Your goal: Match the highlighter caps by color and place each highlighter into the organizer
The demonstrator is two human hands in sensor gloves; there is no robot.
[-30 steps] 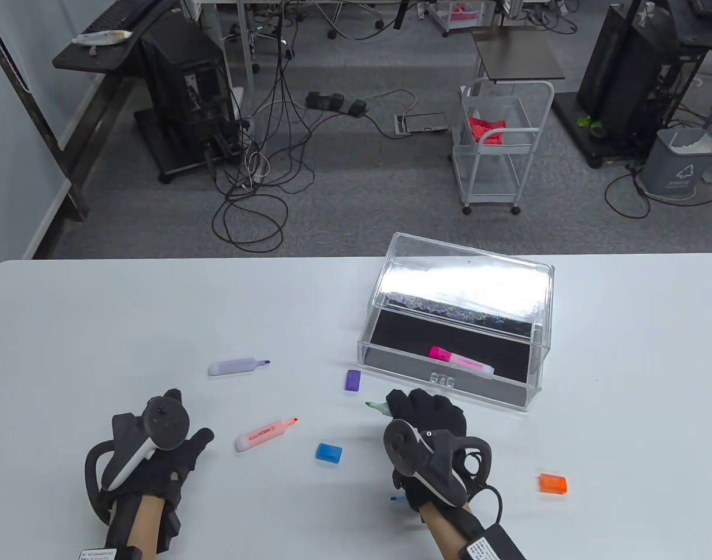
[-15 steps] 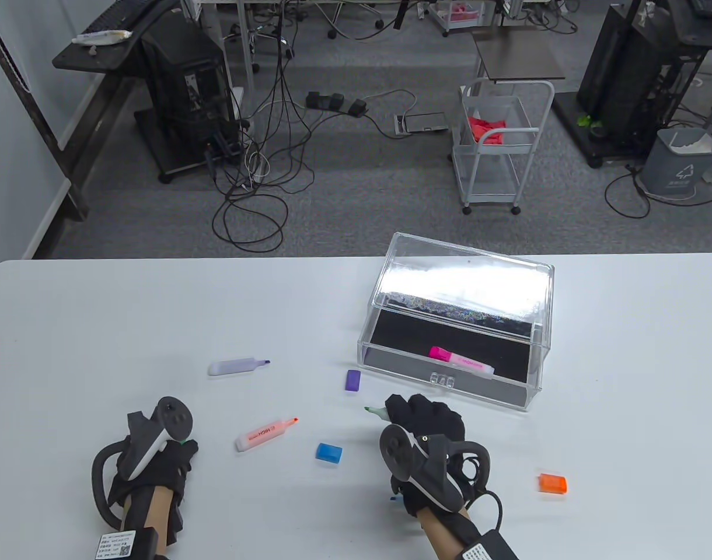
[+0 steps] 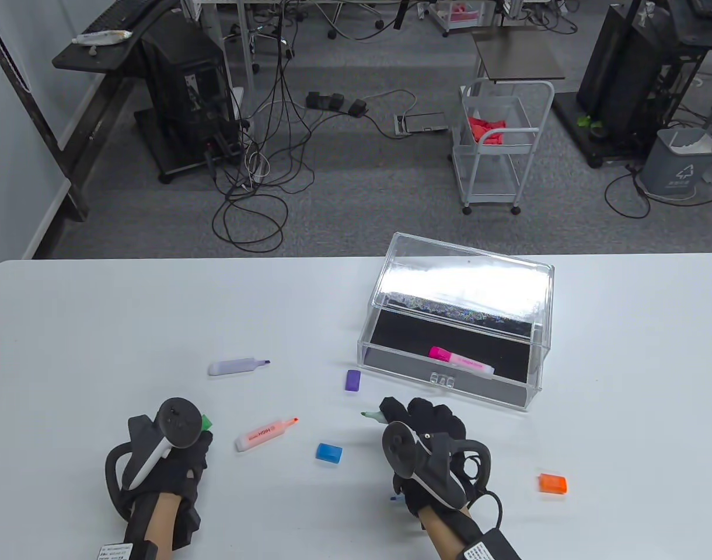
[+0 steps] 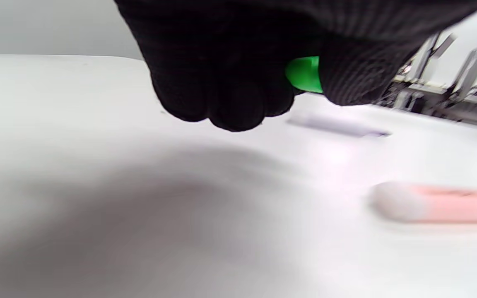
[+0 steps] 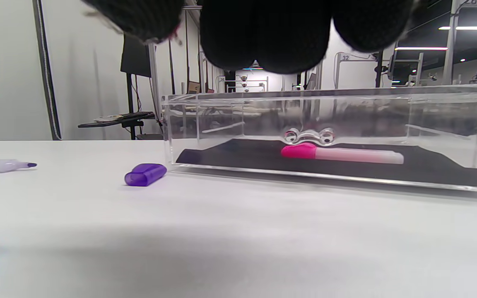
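Note:
My left hand (image 3: 184,449) grips a green cap (image 3: 205,422) (image 4: 303,74) near the table's front left. My right hand (image 3: 417,429) holds the uncapped green highlighter (image 3: 372,415), its tip pointing left. Loose on the table lie a purple highlighter (image 3: 237,366), an orange highlighter (image 3: 265,434), a purple cap (image 3: 352,380) (image 5: 145,174), a blue cap (image 3: 329,453) and an orange cap (image 3: 552,483). The clear organizer (image 3: 510,396) stands at the right with a capped pink highlighter (image 3: 461,361) (image 5: 340,153) inside. A blue tip (image 3: 396,499) peeks out beside my right wrist.
The organizer's clear lid (image 3: 464,280) is tilted back behind the box. The table's far edge (image 3: 216,259) borders a floor with cables and a wire cart (image 3: 499,146). White tabletop (image 3: 128,315) stretches left of the organizer.
My left hand has closed round the green cap and moved right, towards the orange highlighter. My right hand has shifted slightly left with the green highlighter.

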